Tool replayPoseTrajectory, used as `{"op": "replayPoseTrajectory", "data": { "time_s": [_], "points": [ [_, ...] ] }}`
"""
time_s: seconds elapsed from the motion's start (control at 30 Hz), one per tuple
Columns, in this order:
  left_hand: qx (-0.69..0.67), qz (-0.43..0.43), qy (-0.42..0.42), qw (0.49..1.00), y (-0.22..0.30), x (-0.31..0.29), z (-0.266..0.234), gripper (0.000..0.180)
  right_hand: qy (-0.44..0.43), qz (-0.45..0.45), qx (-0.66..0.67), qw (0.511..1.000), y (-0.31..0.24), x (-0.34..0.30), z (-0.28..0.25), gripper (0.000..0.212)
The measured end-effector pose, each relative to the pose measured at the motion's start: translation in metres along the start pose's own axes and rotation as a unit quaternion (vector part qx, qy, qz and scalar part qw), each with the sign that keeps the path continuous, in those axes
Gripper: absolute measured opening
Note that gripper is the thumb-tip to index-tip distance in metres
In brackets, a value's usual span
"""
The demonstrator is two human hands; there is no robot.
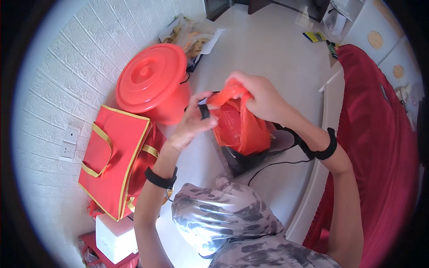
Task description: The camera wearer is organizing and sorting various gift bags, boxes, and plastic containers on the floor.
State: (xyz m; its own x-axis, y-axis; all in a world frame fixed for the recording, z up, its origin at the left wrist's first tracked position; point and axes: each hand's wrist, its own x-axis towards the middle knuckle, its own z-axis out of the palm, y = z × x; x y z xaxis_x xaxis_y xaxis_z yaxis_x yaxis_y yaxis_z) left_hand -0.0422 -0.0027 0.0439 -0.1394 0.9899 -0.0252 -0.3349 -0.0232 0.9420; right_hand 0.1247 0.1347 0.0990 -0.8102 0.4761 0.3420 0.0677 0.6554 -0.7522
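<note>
My right hand (259, 96) is closed around the gathered top of a red plastic bag (254, 131), holding it up in front of me. Inside its mouth a red item (230, 120) with faint lettering shows; its kind is unclear. My left hand (193, 123) is at the bag's left edge, thumb and fingers apart; whether it touches the plastic is hard to tell. Beneath the red bag lies a dark, sheet-like thing (243, 163), partly covered by it. Black straps circle both my forearms, and a dark band is on my left hand.
To the left stand a lidded red bucket (152, 78) and a red bag with yellow trim (114, 156) against the white wall. A clear bag of brownish pieces (192, 38) lies beyond. A dark red cover (375, 156) borders the right; a black cable (281, 164) crosses the floor.
</note>
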Motion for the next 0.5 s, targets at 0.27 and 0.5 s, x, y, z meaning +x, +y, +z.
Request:
{"op": "replayPoseTrajectory", "data": {
  "time_s": [0.27,0.5],
  "points": [
    [0.290,0.120,0.071,0.947,-0.066,0.028,0.058,0.038,-0.153,-0.090,-0.143,0.974,-0.013,0.005,0.017,0.029],
    [0.410,0.120,0.075,0.901,-0.059,0.029,0.048,0.014,-0.171,0.106,-0.088,0.976,0.100,-0.050,-0.062,0.060]
  ]
}}
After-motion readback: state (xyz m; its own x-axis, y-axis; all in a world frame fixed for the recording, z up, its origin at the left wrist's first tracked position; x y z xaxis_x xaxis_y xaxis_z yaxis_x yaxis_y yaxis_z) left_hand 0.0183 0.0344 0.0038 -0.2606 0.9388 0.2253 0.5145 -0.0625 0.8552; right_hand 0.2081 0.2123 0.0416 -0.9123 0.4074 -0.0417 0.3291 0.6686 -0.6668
